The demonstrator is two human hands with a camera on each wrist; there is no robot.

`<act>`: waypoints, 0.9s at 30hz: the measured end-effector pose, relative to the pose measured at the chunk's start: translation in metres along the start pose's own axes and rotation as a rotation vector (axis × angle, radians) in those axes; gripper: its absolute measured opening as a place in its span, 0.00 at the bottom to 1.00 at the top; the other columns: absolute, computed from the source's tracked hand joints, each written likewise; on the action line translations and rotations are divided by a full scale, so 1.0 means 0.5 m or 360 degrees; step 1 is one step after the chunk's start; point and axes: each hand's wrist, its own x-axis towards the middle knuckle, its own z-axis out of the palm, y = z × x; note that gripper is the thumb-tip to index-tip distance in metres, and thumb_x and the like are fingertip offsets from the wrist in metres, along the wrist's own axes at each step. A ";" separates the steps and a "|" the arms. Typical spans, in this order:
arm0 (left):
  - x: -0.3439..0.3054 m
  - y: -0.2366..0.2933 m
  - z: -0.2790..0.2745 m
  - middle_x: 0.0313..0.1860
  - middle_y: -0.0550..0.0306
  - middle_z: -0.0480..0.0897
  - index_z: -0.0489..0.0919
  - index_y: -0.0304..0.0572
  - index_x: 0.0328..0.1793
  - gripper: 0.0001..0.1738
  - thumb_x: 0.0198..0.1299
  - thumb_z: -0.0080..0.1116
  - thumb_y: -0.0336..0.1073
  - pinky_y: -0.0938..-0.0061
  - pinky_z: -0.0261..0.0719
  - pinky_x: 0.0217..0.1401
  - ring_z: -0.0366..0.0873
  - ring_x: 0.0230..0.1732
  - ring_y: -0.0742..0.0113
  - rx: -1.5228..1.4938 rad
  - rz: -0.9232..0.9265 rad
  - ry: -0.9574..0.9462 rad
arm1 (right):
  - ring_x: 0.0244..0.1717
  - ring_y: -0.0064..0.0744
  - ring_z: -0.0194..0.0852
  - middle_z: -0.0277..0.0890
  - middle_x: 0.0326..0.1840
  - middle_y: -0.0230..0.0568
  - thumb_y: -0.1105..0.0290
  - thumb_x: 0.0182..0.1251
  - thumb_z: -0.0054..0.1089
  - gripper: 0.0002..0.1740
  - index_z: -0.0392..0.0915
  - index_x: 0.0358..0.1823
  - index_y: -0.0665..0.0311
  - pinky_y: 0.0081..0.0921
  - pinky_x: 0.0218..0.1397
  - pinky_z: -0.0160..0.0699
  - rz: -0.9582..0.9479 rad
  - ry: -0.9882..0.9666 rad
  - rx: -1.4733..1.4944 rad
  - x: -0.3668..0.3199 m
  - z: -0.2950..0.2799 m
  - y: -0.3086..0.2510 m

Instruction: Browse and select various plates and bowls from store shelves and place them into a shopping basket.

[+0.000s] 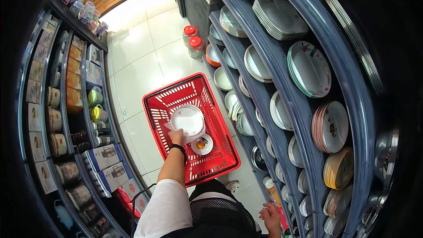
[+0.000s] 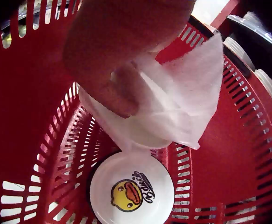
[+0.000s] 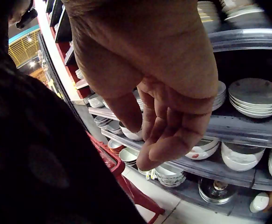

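Inside the red basket [image 1: 205,87], my left hand [image 1: 177,136] grips the near-left edge of a round white dish [image 1: 187,120]. In the left wrist view, the fingers of that hand [image 2: 122,51] pinch thin white wrapping [image 2: 192,88] around the dish, most of which is hidden. Beside it on the basket floor lies a small white dish [image 1: 205,148] with a yellow duck face, also in the left wrist view [image 2: 150,186]. My right hand [image 1: 271,217] hangs beside the body, holding nothing, its fingers loosely curled in the right wrist view [image 3: 168,88].
Shelves [image 1: 282,79] stacked with plates and bowls rise on the right. Boxed goods and mugs fill shelves [image 1: 83,119] on the left. Two red-lidded jars [image 1: 195,46] stand on the tiled floor [image 1: 141,61] beyond the basket.
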 end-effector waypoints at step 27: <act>-0.786 0.252 -0.176 0.59 0.47 0.76 0.66 0.27 0.67 0.33 0.48 0.49 0.17 0.68 0.75 0.61 0.77 0.58 0.56 0.0021 0.0045 -0.1977 | 0.34 0.20 0.76 0.77 0.41 0.36 0.64 0.72 0.59 0.24 0.68 0.65 0.63 0.18 0.30 0.75 -0.0331 -0.0148 0.0706 -0.056 -0.015 -0.170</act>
